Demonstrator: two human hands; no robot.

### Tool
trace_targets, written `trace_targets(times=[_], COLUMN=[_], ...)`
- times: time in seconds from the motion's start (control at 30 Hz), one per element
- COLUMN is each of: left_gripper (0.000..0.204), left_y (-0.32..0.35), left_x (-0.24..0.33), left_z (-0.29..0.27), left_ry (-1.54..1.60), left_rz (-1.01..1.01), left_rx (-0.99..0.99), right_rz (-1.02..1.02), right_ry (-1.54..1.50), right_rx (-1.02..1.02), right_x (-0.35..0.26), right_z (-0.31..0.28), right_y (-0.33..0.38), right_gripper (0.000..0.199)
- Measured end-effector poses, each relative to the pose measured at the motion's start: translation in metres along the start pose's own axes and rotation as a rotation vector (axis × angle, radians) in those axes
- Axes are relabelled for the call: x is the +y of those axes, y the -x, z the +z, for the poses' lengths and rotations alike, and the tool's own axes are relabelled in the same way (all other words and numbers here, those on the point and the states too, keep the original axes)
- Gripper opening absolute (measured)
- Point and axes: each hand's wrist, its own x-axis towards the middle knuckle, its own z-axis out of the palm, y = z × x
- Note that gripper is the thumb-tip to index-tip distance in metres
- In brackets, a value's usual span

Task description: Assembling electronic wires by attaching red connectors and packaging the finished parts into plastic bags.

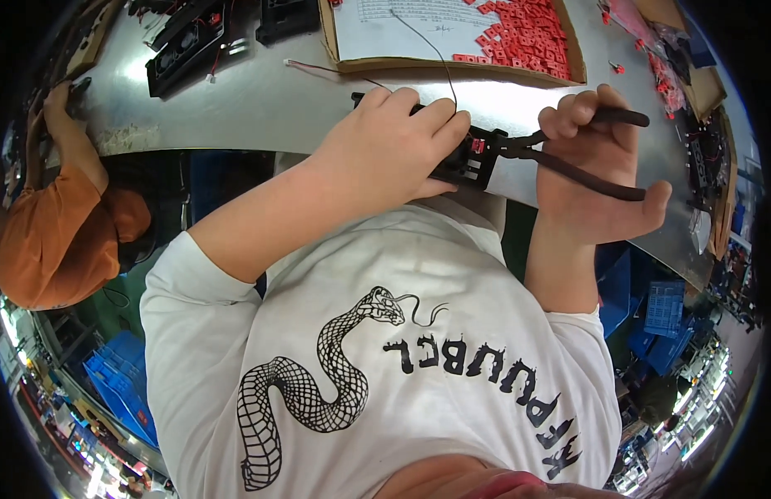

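My left hand [398, 141] is closed over a black plastic housing [473, 162] at the bench's near edge and covers much of it. A small red part [478, 146] sits at the housing's right end. There the jaws of dark-handled pliers [581, 173] touch or nearly touch the housing. My right hand [589, 166] holds the pliers, whose handles are spread apart; the fingers curl at the upper handle and the thumb lies by the lower one. A thin dark wire [448, 66] rises from beside my left fingers toward the carton tray.
A shallow carton tray [452, 68] with many small red parts [527, 41] and a printed sheet [385, 33] stands behind. More black housings [185, 50] with wires lie at the far left. A co-worker in an orange top [48, 241] sits left. Blue crates [664, 308] stand below the bench's right.
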Motion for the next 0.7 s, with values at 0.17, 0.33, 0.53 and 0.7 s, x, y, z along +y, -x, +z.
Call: trace_targets(times=[0.17,0.33,0.53,0.7], left_gripper=[0.069,0.071,0.069,0.067], left_y=[0.003,0.002,0.001,0.0], left_x=[0.0,0.002,0.0,-0.001], left_z=[0.001,0.002,0.0,-0.001], left_ry=[-0.024,-0.02,0.032,0.091], left_rz=[0.0,-0.012,-0.021,-0.072], left_rx=[0.007,0.001,-0.029,-0.043], right_rz=[-0.037,-0.06,-0.198,-0.285], right_ry=[0.006,0.01,0.347,0.38], right_rx=[0.047,-0.076,-0.412,-0.315], right_x=[0.017,0.018,0.023,0.02], right_z=[-0.004,-0.014,0.003,-0.011], right_y=[0.001,0.003,0.024,0.032], right_gripper=[0.099,0.085,0.071,0.074])
